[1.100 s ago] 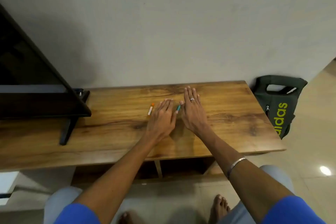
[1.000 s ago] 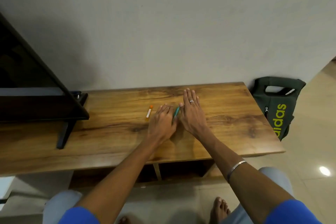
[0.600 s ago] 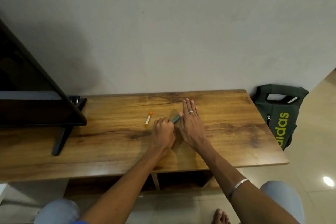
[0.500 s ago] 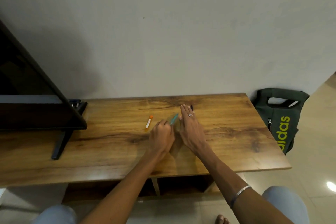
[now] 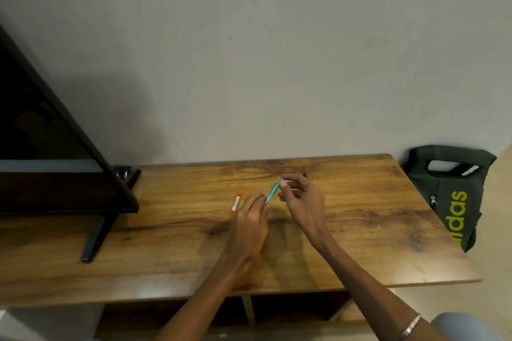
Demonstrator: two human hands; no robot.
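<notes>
Dim indoor light, soft shadows, wide-angle edge distortion

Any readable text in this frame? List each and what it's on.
"idas": yellow-green letters running vertically on the dark green bag; the first letters are hidden behind the table edge.
Label on the orange-capped tube: too small to read.
On the teal tube, held between left hand and right hand: blurred, nothing readable.

Left hand (image 5: 248,225) and its forearm bare, centre to lower centre of frame; right hand (image 5: 303,202) and forearm likewise bare; thin silver-coloured metal bangle (image 5: 410,327) round right forearm, lower right; pale grey-blue trouser fabric (image 5: 468,325) at lower right corner.
</notes>
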